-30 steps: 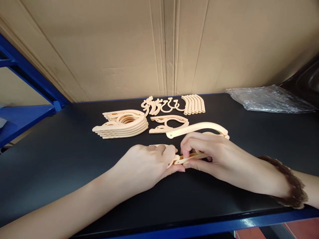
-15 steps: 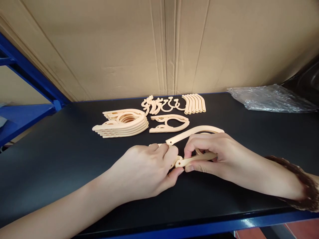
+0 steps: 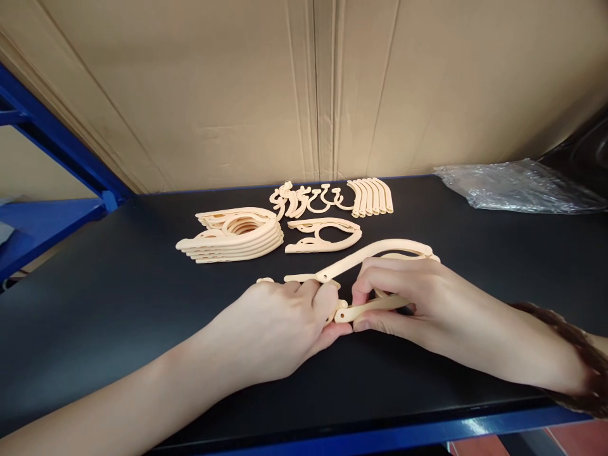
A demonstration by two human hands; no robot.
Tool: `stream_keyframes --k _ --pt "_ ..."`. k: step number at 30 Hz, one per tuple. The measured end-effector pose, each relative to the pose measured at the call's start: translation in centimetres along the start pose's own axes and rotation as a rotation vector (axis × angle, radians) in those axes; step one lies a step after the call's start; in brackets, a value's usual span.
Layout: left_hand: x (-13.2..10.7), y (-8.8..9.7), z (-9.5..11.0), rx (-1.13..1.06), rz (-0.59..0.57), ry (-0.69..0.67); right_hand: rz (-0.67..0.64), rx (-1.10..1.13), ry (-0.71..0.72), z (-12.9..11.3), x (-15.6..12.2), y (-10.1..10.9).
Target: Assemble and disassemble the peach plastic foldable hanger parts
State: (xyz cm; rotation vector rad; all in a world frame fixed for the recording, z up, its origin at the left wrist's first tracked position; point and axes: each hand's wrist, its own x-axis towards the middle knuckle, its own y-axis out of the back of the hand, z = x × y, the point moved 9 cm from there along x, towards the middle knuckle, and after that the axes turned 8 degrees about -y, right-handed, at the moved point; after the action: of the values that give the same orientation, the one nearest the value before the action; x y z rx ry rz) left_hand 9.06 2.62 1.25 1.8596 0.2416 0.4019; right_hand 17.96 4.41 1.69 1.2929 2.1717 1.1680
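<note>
Between my hands is a cream plastic folding hanger (image 3: 375, 253), its arms spread apart and its far end to the right. My right hand (image 3: 403, 297) is closed on the near arm, thumb below and fingers on top. My left hand (image 3: 289, 320) is closed at the left end, where the near arm's holed tip meets a smaller cream piece; my fingers hide most of that joint. A flat cream strip (image 3: 299, 278) sticks out behind my left knuckles. Beyond my hands lie a single folded hanger (image 3: 349, 244) and a stack of folded hangers (image 3: 242, 249).
At the back of the black table (image 3: 95, 304) are loose hooks (image 3: 320, 199) and a row of curved arms (image 3: 370, 197). Crumpled clear plastic (image 3: 517, 187) lies at the back right. Cardboard (image 3: 213, 95) stands behind, and a blue frame (image 3: 57, 139) rises at left.
The held hanger and my right hand have shifted slightly right. More of the cream strip and a rounded end now show behind my left hand. Both hands keep their grip.
</note>
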Motion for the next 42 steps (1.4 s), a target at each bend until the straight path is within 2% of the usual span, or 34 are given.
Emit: stream_keyframes --k 4,12,29,38,42 --pt "-0.2 -0.8 -0.1 -0.040 -0.027 0.003 0.014 -0.028 -0.005 0.1 -0.2 -0.1" --pt "-0.4 -1.2 -0.2 -0.114 0.077 0.011 0.008 -0.020 -0.008 0.4 -0.3 -0.2" --pt "-0.1 -1.6 -0.7 -0.181 0.059 0.041 0.003 -0.030 0.012 0.4 -0.5 -0.2" --pt "-0.3 -2.1 -0.9 -0.224 0.008 0.076 -0.004 -0.039 0.030 0.5 -0.4 -0.4" --pt "-0.2 -1.7 -0.7 -0.168 0.044 0.050 0.005 -0.028 0.042 0.3 -0.4 -0.3"
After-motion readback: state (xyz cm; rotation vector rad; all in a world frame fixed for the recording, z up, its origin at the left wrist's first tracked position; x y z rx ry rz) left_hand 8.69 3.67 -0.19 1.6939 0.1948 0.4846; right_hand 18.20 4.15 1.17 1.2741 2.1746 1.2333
